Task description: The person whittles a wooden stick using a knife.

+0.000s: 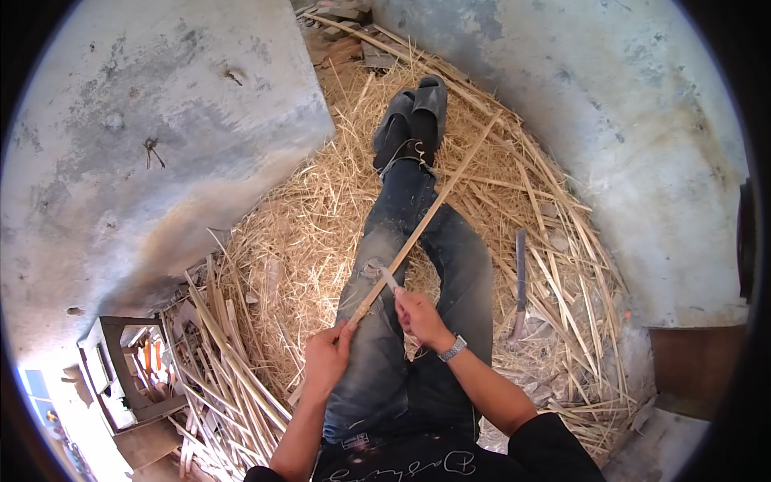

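A long, flat bamboo strip point(438, 199) runs slantwise over my outstretched legs point(381, 321), from my lap to the upper right. My left hand point(328, 357) is closed round its near end. My right hand point(422, 317), with a watch point(454, 348) on the wrist, grips a knife. The pale knife blade point(389, 279) lies against the strip just above my left knee. Its handle is mostly hidden in my fingers.
Shavings point(297, 217) cover the floor around my legs. A long-bladed knife point(521, 273) lies to the right. Split strips point(229, 365) pile up at the lower left beside a box-like frame point(132, 369). Stained walls point(201, 104) stand on both sides.
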Demonstrator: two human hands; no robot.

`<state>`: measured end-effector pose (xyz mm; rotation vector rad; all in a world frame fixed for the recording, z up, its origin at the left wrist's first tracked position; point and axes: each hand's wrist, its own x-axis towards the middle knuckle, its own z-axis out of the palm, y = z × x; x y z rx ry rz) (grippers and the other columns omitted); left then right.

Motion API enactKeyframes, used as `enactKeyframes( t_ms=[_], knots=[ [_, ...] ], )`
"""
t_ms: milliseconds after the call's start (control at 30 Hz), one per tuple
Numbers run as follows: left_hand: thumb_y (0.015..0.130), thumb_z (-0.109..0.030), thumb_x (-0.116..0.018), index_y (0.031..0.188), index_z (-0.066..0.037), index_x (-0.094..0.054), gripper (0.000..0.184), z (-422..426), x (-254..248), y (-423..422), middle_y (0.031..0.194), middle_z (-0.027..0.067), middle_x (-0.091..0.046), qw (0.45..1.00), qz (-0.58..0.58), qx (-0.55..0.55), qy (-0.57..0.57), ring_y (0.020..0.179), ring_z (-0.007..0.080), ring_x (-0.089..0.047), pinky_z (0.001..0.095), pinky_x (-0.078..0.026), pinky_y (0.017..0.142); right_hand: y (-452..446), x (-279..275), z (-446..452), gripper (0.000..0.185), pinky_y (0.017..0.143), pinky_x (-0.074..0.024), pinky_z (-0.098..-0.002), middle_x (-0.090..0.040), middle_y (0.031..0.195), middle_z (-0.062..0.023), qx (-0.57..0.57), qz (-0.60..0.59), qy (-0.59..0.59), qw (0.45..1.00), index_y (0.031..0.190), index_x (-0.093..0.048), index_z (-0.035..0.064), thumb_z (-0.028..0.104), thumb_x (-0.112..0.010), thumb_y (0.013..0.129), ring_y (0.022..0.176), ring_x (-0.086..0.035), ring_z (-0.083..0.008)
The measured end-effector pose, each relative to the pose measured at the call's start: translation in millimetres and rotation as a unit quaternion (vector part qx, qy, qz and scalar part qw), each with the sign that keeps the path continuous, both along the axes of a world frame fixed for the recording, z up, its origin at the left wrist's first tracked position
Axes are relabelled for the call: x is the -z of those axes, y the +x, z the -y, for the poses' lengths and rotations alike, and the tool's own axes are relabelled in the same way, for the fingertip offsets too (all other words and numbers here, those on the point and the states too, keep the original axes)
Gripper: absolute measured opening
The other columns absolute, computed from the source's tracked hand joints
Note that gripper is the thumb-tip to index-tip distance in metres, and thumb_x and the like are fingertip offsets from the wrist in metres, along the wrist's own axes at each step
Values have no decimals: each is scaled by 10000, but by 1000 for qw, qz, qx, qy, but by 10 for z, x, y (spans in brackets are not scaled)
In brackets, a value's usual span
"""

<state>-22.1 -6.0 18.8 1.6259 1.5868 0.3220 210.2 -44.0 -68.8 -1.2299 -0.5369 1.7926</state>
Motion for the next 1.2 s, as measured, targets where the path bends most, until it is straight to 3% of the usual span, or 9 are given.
enactKeyframes(
  t_ms=[100,200,333,533,600,867,967,1033,1200],
  knots=[
    [1007,-438,-721,1159,-38,-798,435,27,58,9,760,212,-712,1000,0,5,30,697,378,-718,451,-534,660,-34,-503,-213,378,544,-430,-329,-581,638,-13,74,289,179,938,867,-699,18,372,-758,983,568,-552,-123],
    [994,-436,-739,1162,-29,-794,443,39,83,4,795,205,-721,999,-1,12,53,730,373,-724,446,-535,671,-81,-775,-239,384,531,-441,-362,-618,659,-70,-27,407,147,901,881,-701,12,376,-815,927,554,-579,-181],
    [986,-424,-752,1154,-32,-798,430,46,79,16,806,196,-728,997,-11,19,76,745,377,-725,449,-538,676,-241,-759,-206,376,548,-466,-386,-637,671,-121,-8,444,166,881,894,-710,17,370,-838,898,563,-612,-240],
    [1003,-395,-745,1192,-21,-786,421,30,178,-54,810,214,-743,999,34,-4,36,709,308,-739,412,-548,684,-44,-669,-161,252,603,-478,-314,-656,688,-71,-15,382,180,906,919,-740,1,231,-843,910,633,-608,-117],
    [1010,-386,-740,1199,-6,-778,427,-52,43,-44,836,226,-754,1000,21,1,-15,732,269,-749,393,-554,700,134,-841,-114,175,640,-479,-290,-678,740,-20,-78,192,147,967,911,-740,1,158,-813,933,702,-604,-83],
    [1011,-339,-755,1166,40,-771,410,-82,155,-130,1071,239,-794,990,112,1,-90,855,187,-764,345,-562,763,506,-906,-110,158,680,-481,-261,-685,787,9,-94,131,154,975,891,-746,15,144,-824,935,746,-593,-59],
    [1024,-302,-751,1241,68,-731,429,-35,210,-121,698,-1,-616,985,170,26,-22,683,73,-518,291,-445,615,435,-913,-110,173,690,-489,-258,-707,797,-11,-207,89,194,955,914,-743,9,162,-820,943,759,-626,-68],
    [1013,-275,-767,1315,79,-690,472,-64,-12,-56,726,16,-650,986,124,32,-106,700,68,-537,273,-444,619,249,-858,-114,183,686,-495,-253,-718,794,-19,-279,62,271,919,946,-739,8,176,-813,951,755,-646,-68],
    [1017,-294,-761,1302,61,-712,458,-29,186,-50,718,-23,-623,991,107,15,-80,675,49,-508,270,-427,602,-155,-1066,26,199,664,-474,-271,-700,773,-23,-422,-116,254,862,919,-734,11,191,-819,930,719,-601,-86]
  ],
)
